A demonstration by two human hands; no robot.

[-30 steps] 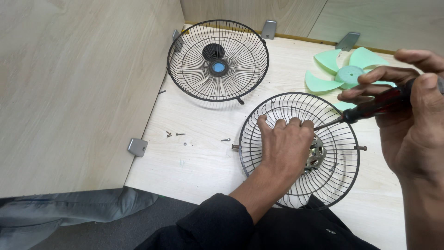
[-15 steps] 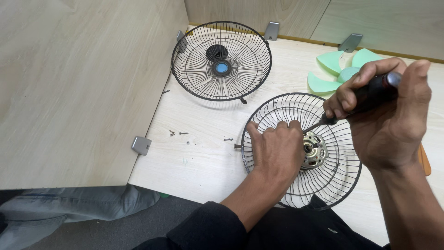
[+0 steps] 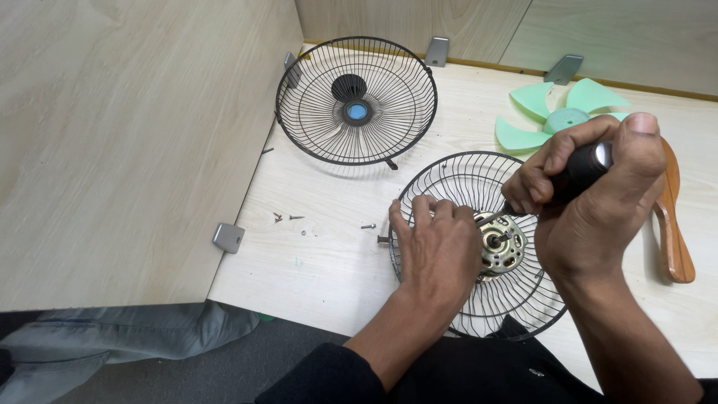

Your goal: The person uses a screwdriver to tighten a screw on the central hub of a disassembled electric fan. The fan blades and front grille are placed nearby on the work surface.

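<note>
A black wire fan guard lies on the light wooden table in front of me, with a metal fan motor at its middle. My left hand rests flat on the guard's left half, fingers spread over the wires beside the motor. My right hand grips a black-handled screwdriver, its tip angled down-left at the motor's top edge. A second black guard with a blue hub lies farther back.
A green fan blade lies at the back right, partly behind my right hand. A wooden handle lies at the right. Loose screws are scattered left of the near guard. Wooden walls with metal brackets enclose the table's left and back.
My right hand has brought the screwdriver down and left, from above the green blade to the motor. My left hand has stayed on the guard.
</note>
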